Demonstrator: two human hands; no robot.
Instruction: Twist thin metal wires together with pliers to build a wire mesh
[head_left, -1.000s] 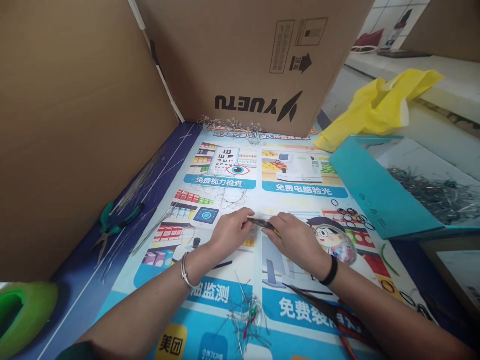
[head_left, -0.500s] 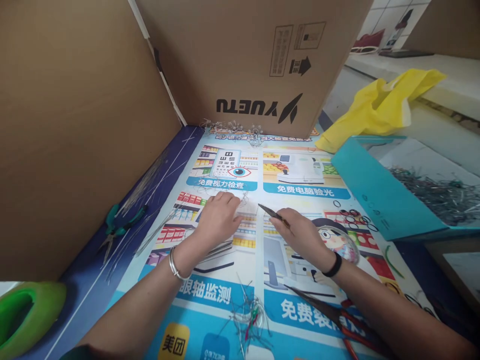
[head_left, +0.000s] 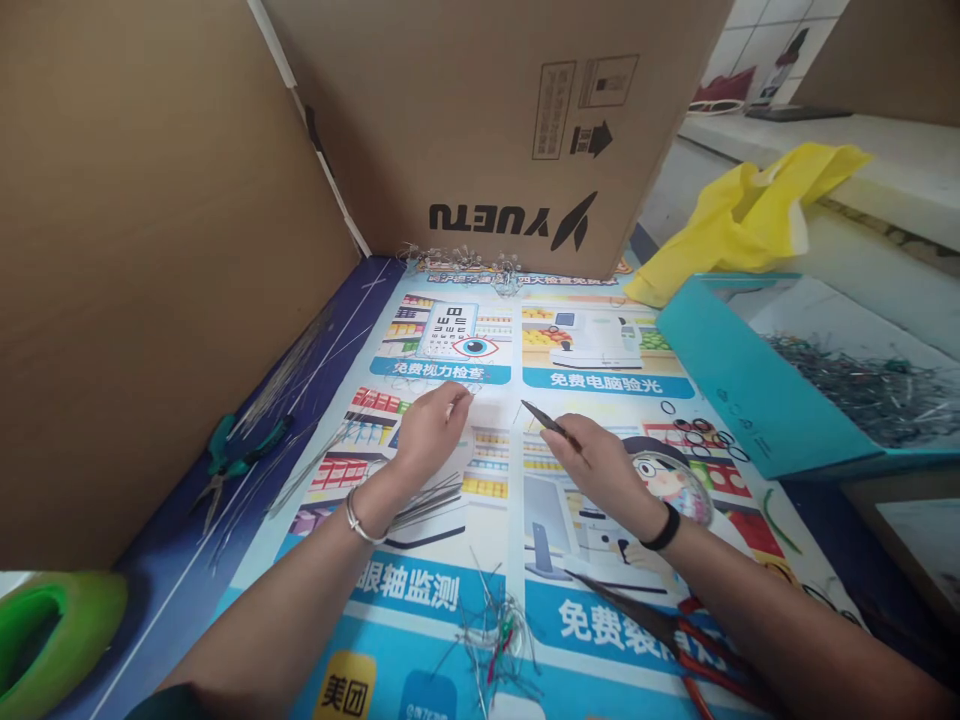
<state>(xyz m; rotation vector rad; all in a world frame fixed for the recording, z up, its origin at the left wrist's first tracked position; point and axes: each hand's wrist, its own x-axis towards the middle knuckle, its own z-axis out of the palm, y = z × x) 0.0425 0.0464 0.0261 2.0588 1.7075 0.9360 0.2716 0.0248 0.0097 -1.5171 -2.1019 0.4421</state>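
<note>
My left hand [head_left: 431, 430] is closed over the printed sheet, thumb and forefinger pressed together. What sits in that pinch is too small to make out; faint thin wires lie close by. My right hand [head_left: 604, 465] is wrapped round a dark pointed tool [head_left: 541, 415], its handle hidden in the palm. Its tip points left, toward my left hand. A short thin wire [head_left: 517, 411] shows at that tip. Under my left wrist lie several straight wires [head_left: 431, 505]. Red-handled long-nose pliers [head_left: 652, 620] rest below my right forearm.
Teal-handled pliers [head_left: 225, 460] and long wires [head_left: 281, 375] lie at left, near a green tape roll [head_left: 90, 620]. A wire tangle [head_left: 499, 635] is in front. Right are dark rings [head_left: 697, 437] and a teal box [head_left: 765, 400] of wire pieces. Cardboard [head_left: 495, 110] stands behind.
The thumb of my left hand has come up against the forefinger, where they were apart before. My right hand still grips the pointed tool in nearly the same place. The view has shifted slightly.
</note>
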